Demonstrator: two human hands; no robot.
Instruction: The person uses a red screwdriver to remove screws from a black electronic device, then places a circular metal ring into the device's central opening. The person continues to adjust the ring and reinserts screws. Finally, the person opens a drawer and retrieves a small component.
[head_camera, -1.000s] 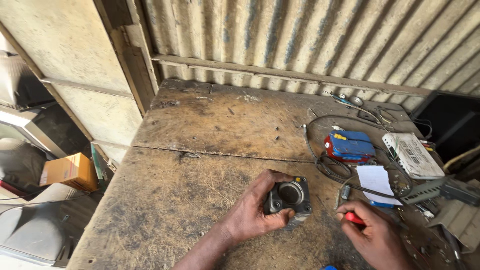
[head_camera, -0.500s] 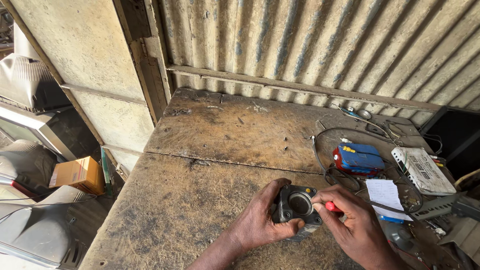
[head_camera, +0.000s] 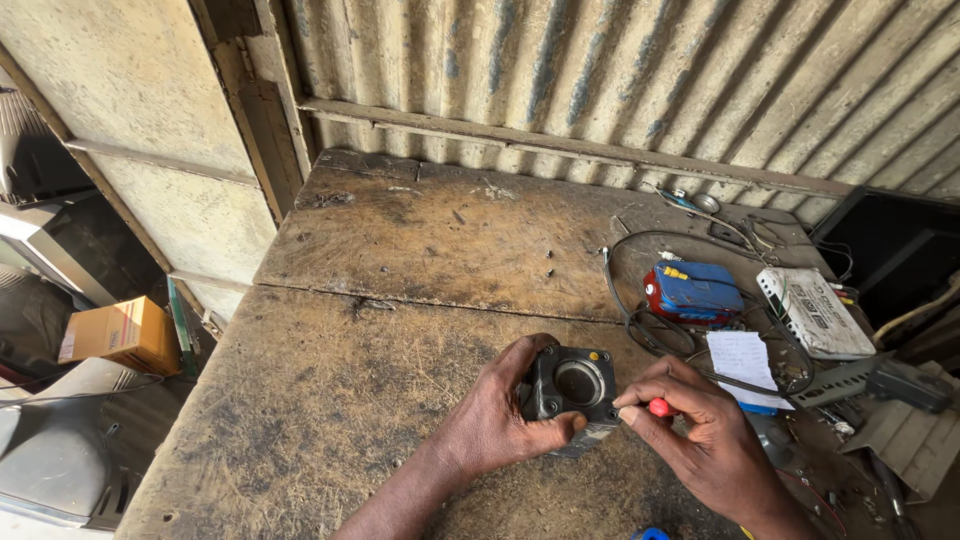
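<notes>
while steadying it, left grip (head_camera: 495, 420) closed around dark square housing (head_camera: 572, 392)

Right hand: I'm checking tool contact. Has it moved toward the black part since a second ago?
Yes. The right hand moved left, from near the white paper to the black part.

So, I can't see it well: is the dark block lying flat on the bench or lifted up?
Lifted and tilted. The left hand holds the dark block with its round opening facing up toward the camera, clear of the bench.
</notes>
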